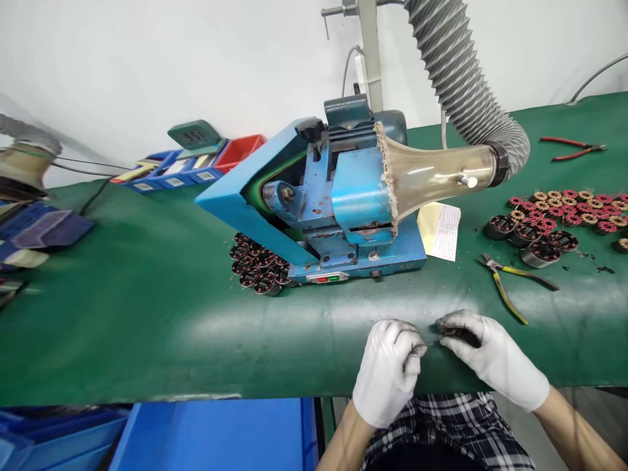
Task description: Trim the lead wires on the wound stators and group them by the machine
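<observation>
My left hand (391,366), in a white glove with darkened fingertips, is closed in a pinch above the green bench, near its front edge. What it pinches is too small to make out, though a thin strand shows between the two hands. Just beside it, my right hand (485,350), gloved likewise, curls around a small dark motor stator (456,335) with copper colour showing; fingers cover most of it. To the right, cutting pliers (505,281) with yellow handles lie spread on the bench, closest to my right hand.
A blue belt grinder (363,196) with a grey exhaust hose (461,72) stands mid-bench. Stators in metal rings (265,281) sit at its left, more rings (540,252) at right by red and tan wound cores (564,208). Red-handled pliers (574,147) and a paper (444,232) lie behind.
</observation>
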Available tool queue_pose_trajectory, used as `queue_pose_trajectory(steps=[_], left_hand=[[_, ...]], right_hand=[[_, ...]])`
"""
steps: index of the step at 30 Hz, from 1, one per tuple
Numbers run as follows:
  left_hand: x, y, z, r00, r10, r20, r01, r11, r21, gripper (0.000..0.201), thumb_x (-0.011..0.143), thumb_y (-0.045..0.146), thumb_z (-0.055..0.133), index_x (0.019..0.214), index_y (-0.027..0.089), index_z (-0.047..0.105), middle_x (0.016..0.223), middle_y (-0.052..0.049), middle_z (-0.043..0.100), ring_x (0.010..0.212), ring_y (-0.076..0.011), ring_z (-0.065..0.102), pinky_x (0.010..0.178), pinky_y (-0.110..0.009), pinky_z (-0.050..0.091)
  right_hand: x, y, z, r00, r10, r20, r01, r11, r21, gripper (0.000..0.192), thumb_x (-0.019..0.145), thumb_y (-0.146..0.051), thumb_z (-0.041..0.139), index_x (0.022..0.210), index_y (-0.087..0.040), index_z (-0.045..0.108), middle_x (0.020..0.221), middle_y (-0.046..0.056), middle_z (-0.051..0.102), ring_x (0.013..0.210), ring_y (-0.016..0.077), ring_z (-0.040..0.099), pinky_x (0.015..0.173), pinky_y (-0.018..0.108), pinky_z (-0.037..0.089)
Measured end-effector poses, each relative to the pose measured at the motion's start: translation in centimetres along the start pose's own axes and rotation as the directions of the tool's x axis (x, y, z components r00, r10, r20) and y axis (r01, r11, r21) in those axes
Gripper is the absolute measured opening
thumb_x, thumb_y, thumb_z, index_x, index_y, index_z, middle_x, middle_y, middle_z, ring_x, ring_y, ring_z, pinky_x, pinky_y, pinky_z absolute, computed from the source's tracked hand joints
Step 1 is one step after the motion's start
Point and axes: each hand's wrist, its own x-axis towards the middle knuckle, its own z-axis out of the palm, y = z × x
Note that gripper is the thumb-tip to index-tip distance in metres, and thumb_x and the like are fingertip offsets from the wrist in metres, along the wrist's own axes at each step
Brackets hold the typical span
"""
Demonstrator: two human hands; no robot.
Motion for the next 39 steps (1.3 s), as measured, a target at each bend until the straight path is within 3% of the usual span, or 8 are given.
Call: queue_pose_trajectory(steps=[7,11,15,20,25,33,36,39], left_hand=[[-0.1,-0.2,0.1,1.000,0.009,0.008,-0.009,1.000,0.024,0.015,0.080,0.010,0.043,0.082,0.019,0.055,0.089,-0.005,0.060,0.085,-0.0217,0.054,0.078,-0.041,0.046],[0.0,-0.3,0.1,1.000,0.025,0.009,-0.025,1.000,0.017,0.014,0.078,0.010,0.044,0.082,0.019,0.055,0.089,-0.006,0.061,0.085,-0.0223,0.056,0.078,-0.042,0.047],[0.1,-0.9,-0.3,0.999,0.037,-0.004,-0.038,0.996,-0.080,0.018,0.076,0.012,0.049,0.092,0.019,0.053,0.098,-0.007,0.061,0.094,-0.0220,0.058,0.085,-0.041,0.049],[-0.1,-2.7,-1.2,0.997,0.074,0.022,-0.073,0.996,-0.047,0.079,0.051,0.024,0.075,0.122,0.015,0.041,0.125,-0.015,0.050,0.117,-0.0322,0.049,0.096,-0.047,0.045],[-0.2,-3.6,-0.7,0.999,0.029,-0.021,-0.028,0.999,0.026,0.058,0.049,0.034,0.085,0.098,0.020,0.058,0.110,-0.009,0.060,0.109,-0.0298,0.054,0.095,-0.048,0.044],[-0.3,0.0,-1.5,0.958,-0.283,-0.042,0.249,0.895,-0.370,0.042,0.066,0.014,0.067,0.106,0.022,0.054,0.097,-0.004,0.060,0.079,-0.0178,0.061,0.067,-0.032,0.056],[-0.4,1.5,-2.9,0.966,-0.194,-0.169,0.101,0.890,-0.445,0.015,0.069,0.014,0.064,0.081,0.020,0.059,0.094,-0.005,0.057,0.085,-0.0199,0.060,0.070,-0.032,0.055],[-0.9,1.8,-3.7,0.931,-0.077,-0.358,-0.058,0.934,-0.353,0.024,0.071,0.017,0.065,0.094,0.023,0.059,0.102,-0.007,0.056,0.095,-0.0225,0.059,0.079,-0.037,0.054]], right_hand=[[0.6,-2.2,1.6,0.920,-0.359,0.157,0.391,0.868,-0.306,0.021,0.088,-0.011,0.041,0.089,-0.018,0.061,0.082,0.007,0.066,0.072,0.0197,0.062,0.066,0.034,0.054],[1.2,-2.7,1.1,0.869,-0.410,0.278,0.494,0.764,-0.416,0.036,0.087,-0.004,0.031,0.085,-0.017,0.064,0.068,0.006,0.063,0.058,0.0200,0.059,0.054,0.033,0.049],[1.1,-2.0,1.4,0.913,-0.329,0.242,0.396,0.855,-0.335,0.027,0.091,-0.012,0.037,0.092,-0.019,0.063,0.074,0.005,0.065,0.064,0.0180,0.061,0.060,0.030,0.051],[1.1,-1.1,2.4,0.973,-0.154,0.170,0.176,0.976,-0.125,0.015,0.089,-0.017,0.050,0.099,-0.019,0.062,0.083,0.004,0.066,0.074,0.0162,0.065,0.069,0.027,0.053],[1.4,-1.4,2.1,0.974,-0.176,0.145,0.193,0.974,-0.114,0.024,0.091,-0.017,0.044,0.093,-0.020,0.068,0.077,0.005,0.061,0.067,0.0150,0.062,0.063,0.025,0.052],[1.9,-3.8,0.3,0.967,-0.253,-0.004,0.251,0.960,-0.126,0.031,0.092,-0.024,0.038,0.082,-0.022,0.067,0.074,0.006,0.063,0.066,0.0183,0.061,0.059,0.030,0.053],[2.5,-5.1,-0.4,0.986,-0.164,-0.025,0.162,0.985,-0.053,0.023,0.087,-0.027,0.046,0.078,-0.023,0.066,0.076,0.006,0.067,0.079,0.0241,0.064,0.068,0.036,0.054],[3.0,-6.2,-1.2,0.994,-0.038,0.102,0.035,0.999,0.032,0.021,0.082,-0.027,0.050,0.069,-0.022,0.065,0.069,0.004,0.067,0.070,0.0220,0.063,0.065,0.034,0.052]])
